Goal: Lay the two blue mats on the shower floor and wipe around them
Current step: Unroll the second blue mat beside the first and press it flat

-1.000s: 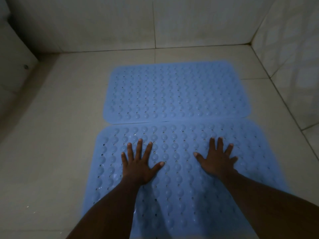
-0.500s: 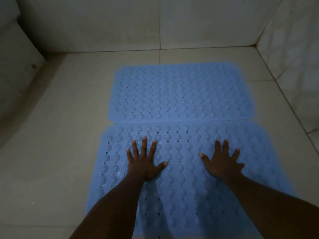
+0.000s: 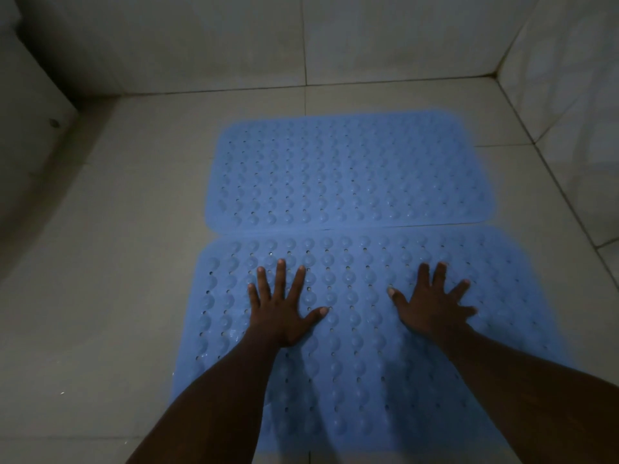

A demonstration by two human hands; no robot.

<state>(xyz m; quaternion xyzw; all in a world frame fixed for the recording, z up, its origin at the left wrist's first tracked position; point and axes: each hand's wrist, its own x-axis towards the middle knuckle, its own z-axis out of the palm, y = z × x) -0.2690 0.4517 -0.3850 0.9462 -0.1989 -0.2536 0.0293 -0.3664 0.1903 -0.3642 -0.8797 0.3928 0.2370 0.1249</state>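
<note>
Hands: left hand (image 3: 283,313) and right hand (image 3: 432,304) both flat on the near mat (image 3: 361,356), fingers spread wide, gripping nothing, just pressing.
Near mat: lower centre of the frame, lying flat on the shower floor (image 3: 100,296), its far edge touching or just overlapping the other mat; cannot tell which.
Far mat: far mat (image 3: 348,172) sits at frame centre, flat, near the back wall (image 3: 234,38).
Handling: looks soft, floppy rubber, light, bumpy, perforated, with wet glints, likely slippery.
Where to hold: pinch a corner or short edge to shift it; press palms to seat it.
Wiping: no cloth in view.
</note>
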